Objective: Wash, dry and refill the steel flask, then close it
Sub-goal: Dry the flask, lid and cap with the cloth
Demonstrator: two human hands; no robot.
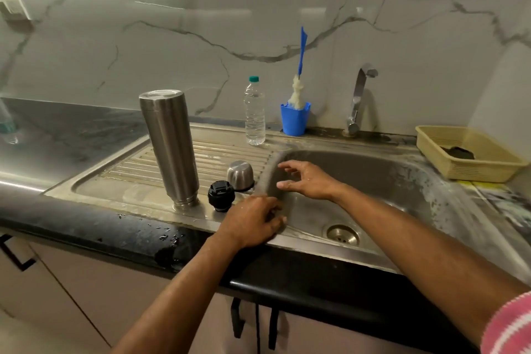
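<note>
Steel flask point(170, 146) stands upside down on the ribbed drainboard point(230, 149), mouth down, tilted slightly, left of both hands and not touched by either. Black stopper point(221, 195) sits on the drainboard just right of the flask's mouth end; steel cup lid point(240, 175) sits inverted just behind the stopper, close to the basin's left edge.

Left hand point(253, 221) rests on the front-left corner of the sink basin point(396, 178), fingers bent loosely over the rim, holding nothing; stopper just beside its knuckles, apart. Right hand point(307, 179) hovers over the basin's left side, fingers spread and relaxed, empty, near the cup lid but not touching. Both hands look wet.

Plastic water bottle point(254, 112) with green cap stands upright at the back of the drainboard, well behind the hands. Blue cup point(295, 119) holding a bottle brush point(298, 86) stands just right of the bottle against the wall. Tap point(358, 98) rises behind the basin. Beige basket point(465, 154) sits on the right rim, something dark inside it. Drain point(343, 234) shows at the basin bottom, front. Droplets sit on the black counter edge point(143, 230) in front of the flask. Basin interior is open right of the hands.
</note>
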